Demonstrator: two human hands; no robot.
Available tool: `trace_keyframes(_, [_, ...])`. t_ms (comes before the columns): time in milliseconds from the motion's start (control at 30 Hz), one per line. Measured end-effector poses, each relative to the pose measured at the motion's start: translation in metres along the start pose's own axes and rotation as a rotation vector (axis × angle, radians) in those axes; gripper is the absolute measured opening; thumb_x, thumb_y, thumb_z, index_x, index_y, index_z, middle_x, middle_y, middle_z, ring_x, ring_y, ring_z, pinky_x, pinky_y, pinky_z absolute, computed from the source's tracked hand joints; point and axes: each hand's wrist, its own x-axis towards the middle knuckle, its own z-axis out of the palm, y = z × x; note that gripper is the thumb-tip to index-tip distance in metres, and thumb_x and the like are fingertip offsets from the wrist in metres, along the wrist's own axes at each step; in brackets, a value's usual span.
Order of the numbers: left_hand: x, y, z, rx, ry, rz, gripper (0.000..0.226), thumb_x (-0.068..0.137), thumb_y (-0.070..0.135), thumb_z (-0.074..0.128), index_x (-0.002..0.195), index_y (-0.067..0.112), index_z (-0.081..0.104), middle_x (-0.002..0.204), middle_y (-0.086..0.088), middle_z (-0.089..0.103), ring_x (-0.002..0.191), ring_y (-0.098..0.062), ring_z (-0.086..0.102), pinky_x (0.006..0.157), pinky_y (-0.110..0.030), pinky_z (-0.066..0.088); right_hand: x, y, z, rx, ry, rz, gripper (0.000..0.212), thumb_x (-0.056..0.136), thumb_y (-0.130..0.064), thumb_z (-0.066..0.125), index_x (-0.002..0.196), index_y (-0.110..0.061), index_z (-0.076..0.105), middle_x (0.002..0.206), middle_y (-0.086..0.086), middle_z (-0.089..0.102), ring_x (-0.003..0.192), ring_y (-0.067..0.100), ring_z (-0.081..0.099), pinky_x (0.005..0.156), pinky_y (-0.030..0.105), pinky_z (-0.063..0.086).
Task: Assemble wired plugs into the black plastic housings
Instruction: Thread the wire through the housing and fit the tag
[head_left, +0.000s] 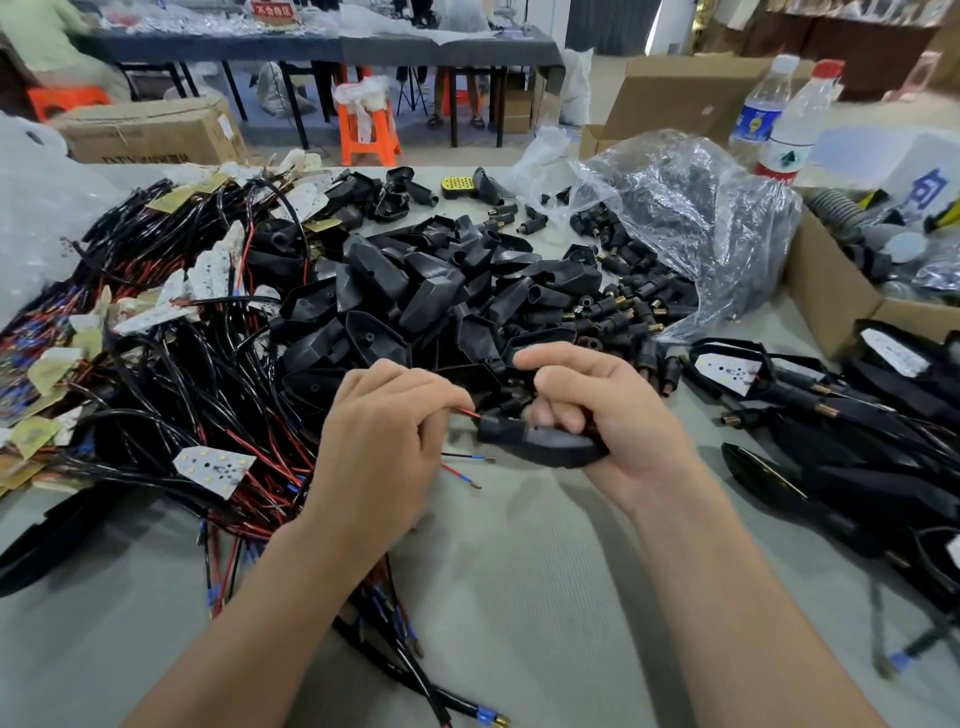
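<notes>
**Red wire meets black housing between 2 hands**

The fingers (441, 396) of the left hand (382, 447) are curled and pressed together, pinching a red wire (467, 413) at their tips. We see that wire run the short way right to the narrow neck of a black housing (540, 448). The right hand (613, 415) grips this housing, its fingers (563, 364) curled over the top. The housing sits between the 2 hands, held up off the grey tabletop (519, 571) near its middle. We cannot tell whether a plug is seated inside it.

Just below the hands, 2 thin wire ends (465, 467), 1 black and 1 red, stick out from under the left hand over the tabletop.

Behind the hands we see a heap of housings (415, 291), all black and lying at every angle. To its left spreads a tangle of wires (171, 374), red and black, with small white boards (213, 467) among them. To the right of the heap, a clear plastic bag (696, 208) lies open, and small black plugs (623, 312) with brass tips spill from its mouth.

At the far right, wired units (831, 415) lie on the tabletop beside a cardboard box (826, 291). Behind the bag stand 2 water bottles (795, 119).
</notes>
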Motion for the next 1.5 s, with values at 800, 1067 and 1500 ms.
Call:
trace_keyframes(800, [-0.001,-0.014,-0.012,0.004,-0.152,-0.388,0.03,0.084,0.017,0.077,0.1,0.042,0.081,0.095,0.019,0.077,0.099,-0.017,0.07,0.085,-0.032,0.054,-0.005,-0.007,-0.008,-0.608,-0.009,0.167,0.024,0.084,-0.005,0.067,0.096,-0.021,0.081,0.072,0.008,0.075,0.063,0.021,0.048,0.058,0.031,0.037])
trace_keyframes(1067, [0.001,-0.018,-0.02,0.01,-0.108,-0.452,0.018,0.088,0.03,0.078,0.101,0.042,0.081,0.098,0.016,0.079,0.094,-0.012,0.073,0.081,-0.032,0.056,-0.007,-0.002,0.007,-1.418,0.338,-0.167,0.025,0.065,-0.025,0.078,0.086,-0.04,0.076,0.074,-0.02,0.071,0.079,0.004,0.064,0.081,0.028,0.052])
trace_keyframes(1500, [0.002,-0.017,-0.025,-0.053,0.056,-0.352,0.023,0.075,0.029,0.091,0.094,0.039,0.082,0.085,0.023,0.077,0.082,0.002,0.072,0.076,-0.021,0.057,-0.01,0.018,0.04,-1.207,0.199,-0.28,0.005,0.086,-0.023,0.072,0.082,-0.026,0.07,0.069,-0.01,0.066,0.07,0.01,0.059,0.066,0.03,0.046])
